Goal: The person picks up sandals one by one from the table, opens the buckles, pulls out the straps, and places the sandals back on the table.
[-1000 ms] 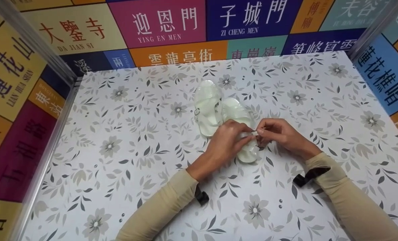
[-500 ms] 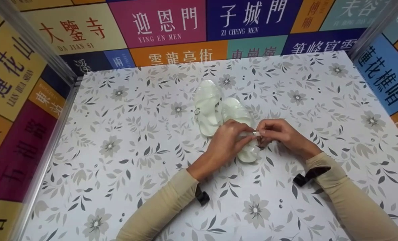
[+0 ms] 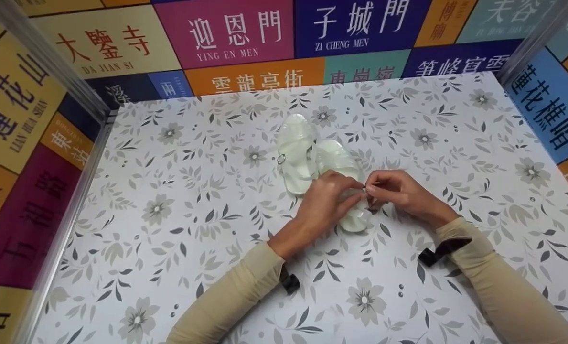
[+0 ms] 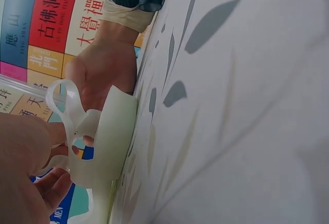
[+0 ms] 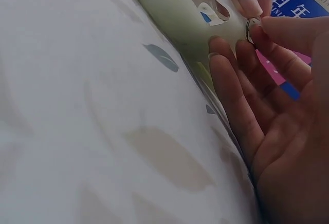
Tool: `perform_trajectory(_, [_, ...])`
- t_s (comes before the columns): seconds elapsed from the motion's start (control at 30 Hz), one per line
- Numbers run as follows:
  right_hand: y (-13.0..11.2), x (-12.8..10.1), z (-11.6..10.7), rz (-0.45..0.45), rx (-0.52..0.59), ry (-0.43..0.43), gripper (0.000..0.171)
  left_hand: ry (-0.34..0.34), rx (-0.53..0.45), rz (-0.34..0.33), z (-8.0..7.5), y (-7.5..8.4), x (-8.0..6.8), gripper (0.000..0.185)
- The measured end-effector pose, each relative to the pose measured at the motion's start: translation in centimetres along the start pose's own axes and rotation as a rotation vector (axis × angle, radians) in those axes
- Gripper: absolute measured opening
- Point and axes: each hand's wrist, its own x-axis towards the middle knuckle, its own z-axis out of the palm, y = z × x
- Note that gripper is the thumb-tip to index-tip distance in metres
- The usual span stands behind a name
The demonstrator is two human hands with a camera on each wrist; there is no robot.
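A pale green-white sandal (image 3: 337,156) lies on the table beneath my hands, its heel toward me. My left hand (image 3: 319,203) is over its left side, thumb and fingers pinching the strap. From the right, my right hand (image 3: 401,191) pinches at the small metal buckle (image 5: 250,31) on that strap, its thumb and index fingertip against it. In the right wrist view the other fingers lie loosely beside the sole. The fingertips mostly hide the strap end. A matching sandal (image 3: 297,130) lies to the left, its own buckle (image 3: 281,159) on its outer side.
The table (image 3: 217,296) has a white cover printed with grey leaves and flowers. Colourful panels with lettering (image 3: 245,33) stand along the back and both sides. Black wrist mounts (image 3: 289,282) sit at both sleeve cuffs.
The white strap end between the fingertips showed more half a second ago; now the fingertips cover most of it. Both hands and both sandals stay nearly in place.
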Motion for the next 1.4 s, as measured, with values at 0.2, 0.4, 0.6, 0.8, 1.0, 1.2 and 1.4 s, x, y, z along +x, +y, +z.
perform_trajectory(0.2, [-0.21, -0.13, -0.12, 0.026, -0.010, -0.002, 0.017, -0.001, 0.009, -0.006, 0.09, 0.08, 0.02, 0.019])
perform_trajectory(0.4, [0.05, -0.15, -0.13, 0.004, -0.015, -0.026, 0.015, 0.009, 0.017, 0.023, 0.12, 0.21, 0.05, 0.017])
perform_trajectory(0.6, [0.19, -0.05, -0.09, -0.001, -0.021, -0.027, 0.013, 0.013, 0.016, 0.024, 0.19, 0.17, 0.15, 0.017])
perform_trajectory(0.8, [0.06, -0.06, -0.08, 0.040, -0.034, 0.001, 0.014, 0.004, -0.006, 0.006, 0.01, 0.03, 0.19, 0.016])
perform_trajectory(1.0, [0.03, 0.01, -0.09, 0.083, 0.026, 0.033, 0.016, -0.004, -0.021, 0.012, -0.30, -0.41, 0.33, 0.017])
perform_trajectory(1.2, [0.05, 0.02, -0.36, 0.107, -0.016, 0.028, 0.031, -0.024, -0.023, 0.014, -0.60, -0.63, 0.48, 0.020])
perform_trajectory(1.4, [0.12, -0.07, -0.39, 0.127, -0.029, 0.033, 0.022, -0.031, -0.017, 0.009, -0.62, -0.52, 0.50, 0.017])
